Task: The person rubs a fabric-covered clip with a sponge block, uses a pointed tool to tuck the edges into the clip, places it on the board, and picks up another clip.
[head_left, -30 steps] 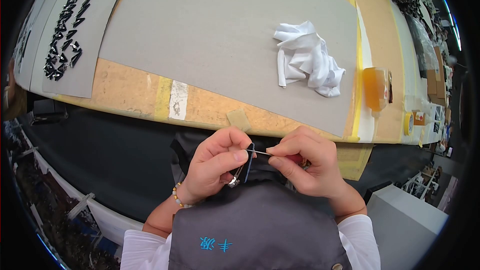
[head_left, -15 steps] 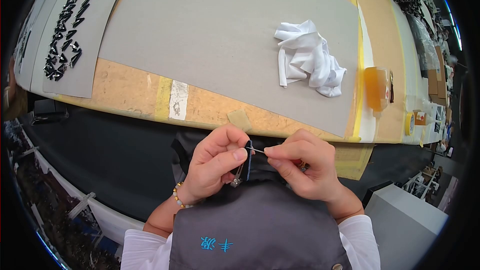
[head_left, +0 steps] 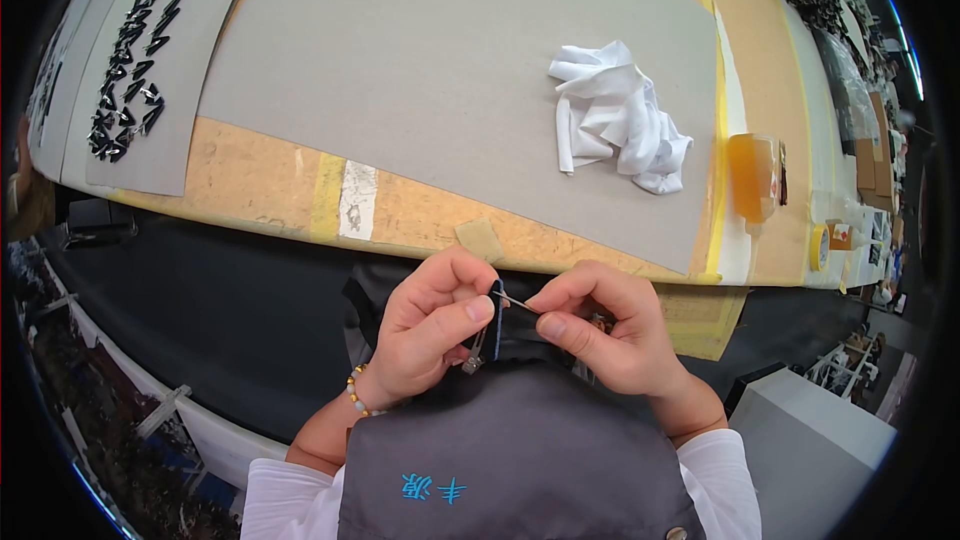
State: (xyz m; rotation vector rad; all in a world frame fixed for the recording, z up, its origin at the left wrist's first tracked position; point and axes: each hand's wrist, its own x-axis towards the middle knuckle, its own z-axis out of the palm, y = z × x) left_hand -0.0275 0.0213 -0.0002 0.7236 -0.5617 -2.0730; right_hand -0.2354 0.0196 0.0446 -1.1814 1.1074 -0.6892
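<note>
My left hand [head_left: 422,328] pinches a narrow dark strip [head_left: 498,328] with a bluish edge between thumb and forefinger. A metal clip part [head_left: 474,358] hangs at the strip's lower end, under the fingers. From the right, my right hand [head_left: 618,332] grips a thin metal rod [head_left: 516,301] between thumb and forefinger. The rod's far end meets the top of the strip; whether it goes through cannot be made out. Both hands are above the grey apron [head_left: 500,440], just short of the table edge.
A crumpled white cloth [head_left: 625,115] lies on the grey board [head_left: 400,60]. Several black clips [head_left: 125,80] are in rows at the left. An amber bottle [head_left: 754,178] and a yellow tape roll [head_left: 820,247] are at the right. A beige pad [head_left: 479,239] sits at the table edge.
My right hand has rolled slightly and its fingers have shifted on the rod, which now slants down more steeply. My left hand holds the strip almost unmoved.
</note>
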